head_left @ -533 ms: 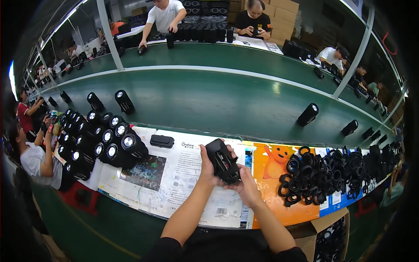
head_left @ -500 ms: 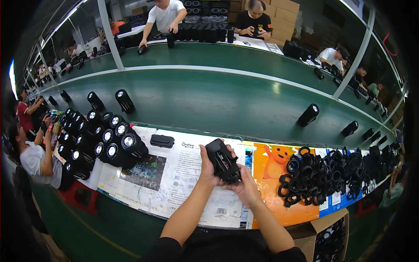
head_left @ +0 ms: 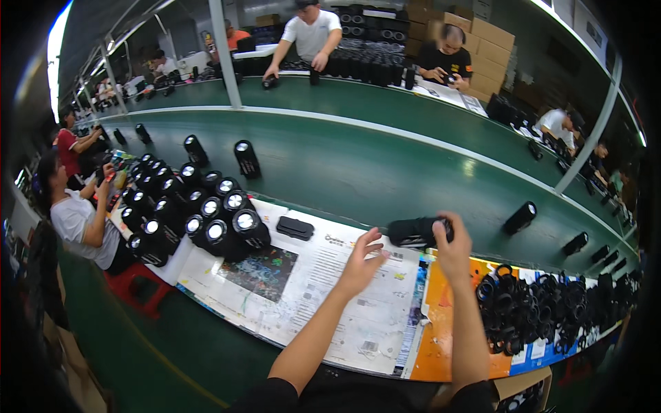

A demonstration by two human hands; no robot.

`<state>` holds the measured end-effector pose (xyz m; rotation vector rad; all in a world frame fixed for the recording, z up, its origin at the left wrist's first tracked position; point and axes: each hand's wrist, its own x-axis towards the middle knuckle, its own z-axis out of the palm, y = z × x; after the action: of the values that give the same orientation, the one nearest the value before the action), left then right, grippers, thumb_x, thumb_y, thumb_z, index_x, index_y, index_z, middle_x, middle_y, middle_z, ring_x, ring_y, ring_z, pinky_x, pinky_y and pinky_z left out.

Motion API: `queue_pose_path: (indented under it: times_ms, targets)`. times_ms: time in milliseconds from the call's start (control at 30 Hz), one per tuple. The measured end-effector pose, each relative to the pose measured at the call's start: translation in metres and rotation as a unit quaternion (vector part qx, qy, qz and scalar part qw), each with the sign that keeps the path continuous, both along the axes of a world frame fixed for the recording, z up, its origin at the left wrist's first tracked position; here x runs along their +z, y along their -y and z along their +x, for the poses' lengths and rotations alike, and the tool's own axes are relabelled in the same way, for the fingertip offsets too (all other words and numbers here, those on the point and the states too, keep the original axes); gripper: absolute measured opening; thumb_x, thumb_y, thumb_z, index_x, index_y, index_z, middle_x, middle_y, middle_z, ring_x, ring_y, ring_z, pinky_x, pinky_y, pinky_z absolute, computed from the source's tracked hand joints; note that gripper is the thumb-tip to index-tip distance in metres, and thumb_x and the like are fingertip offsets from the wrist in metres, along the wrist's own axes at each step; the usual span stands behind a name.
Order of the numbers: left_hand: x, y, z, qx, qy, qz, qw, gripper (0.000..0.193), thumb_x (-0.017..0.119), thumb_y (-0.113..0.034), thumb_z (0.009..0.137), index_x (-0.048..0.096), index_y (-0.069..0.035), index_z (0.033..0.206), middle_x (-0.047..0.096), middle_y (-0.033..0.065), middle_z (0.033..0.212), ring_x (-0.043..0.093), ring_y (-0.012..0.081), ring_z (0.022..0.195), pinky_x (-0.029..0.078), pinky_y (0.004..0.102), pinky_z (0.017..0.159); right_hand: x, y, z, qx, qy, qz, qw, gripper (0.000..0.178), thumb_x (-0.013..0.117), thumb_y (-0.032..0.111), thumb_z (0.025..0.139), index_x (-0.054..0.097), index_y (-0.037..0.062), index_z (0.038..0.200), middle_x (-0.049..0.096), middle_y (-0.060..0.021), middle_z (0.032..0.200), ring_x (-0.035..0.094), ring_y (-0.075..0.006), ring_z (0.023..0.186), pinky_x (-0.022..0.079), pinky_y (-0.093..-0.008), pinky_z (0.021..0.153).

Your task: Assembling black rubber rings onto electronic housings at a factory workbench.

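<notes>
A black cylindrical speaker (head_left: 407, 233) lies sideways in my right hand (head_left: 454, 249), above the far edge of the white sheet on the bench. My right fingers wrap round its right end. Just left of the speaker, my left hand (head_left: 363, 264) is open with fingers spread, and it holds nothing. A flat black oblong part (head_left: 295, 228) lies on the white sheet farther left. Many upright black speakers with shiny round tops (head_left: 216, 231) crowd the bench at the left.
A pile of black rings (head_left: 527, 310) covers the right of the bench. Beyond runs a green conveyor belt (head_left: 385, 186) carrying spaced speakers, one of them a speaker (head_left: 520, 218) at right. Co-workers sit opposite and at left. A cardboard box (head_left: 527, 389) stands below at right.
The speaker has moved from both hands to my right hand alone, turned sideways and carried farther from me. My left hand has let go and spread. The view has swung.
</notes>
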<state>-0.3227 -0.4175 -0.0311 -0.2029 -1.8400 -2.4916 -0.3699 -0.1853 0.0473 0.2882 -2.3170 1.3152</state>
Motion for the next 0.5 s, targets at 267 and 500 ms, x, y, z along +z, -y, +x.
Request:
queue_pose_path:
  times_ms: [267, 500]
  targets:
    - [0.138, 0.125, -0.115, 0.26, -0.165, -0.64, 0.705, 0.043, 0.074, -0.028, 0.092, 0.07, -0.015, 0.133, 0.059, 0.0158, 0.146, 0.048, 0.0422, 0.142, 0.045, 0.0636, 0.111, 0.009, -0.048, -0.122, -0.069, -0.032, 0.342, 0.937, 0.038, 0.072, 0.031, 0.101, 0.073, 0.0161, 0.136, 0.068, -0.0237, 0.123, 0.062, -0.0442, 0.118, 0.055, -0.0517, 0.102]
    - [0.108, 0.328, -0.225, 0.203, 0.163, -0.765, 0.589, 0.07, 0.069, -0.009, 0.09, 0.061, -0.041, 0.151, 0.027, 0.0167, 0.175, 0.036, 0.0567, 0.154, 0.041, 0.0726, 0.118, 0.032, -0.038, -0.069, -0.095, -0.105, 0.346, 0.927, 0.063, 0.078, 0.025, 0.098, 0.056, 0.0074, 0.154, 0.051, -0.0251, 0.153, 0.054, -0.0455, 0.131, 0.046, -0.053, 0.115]
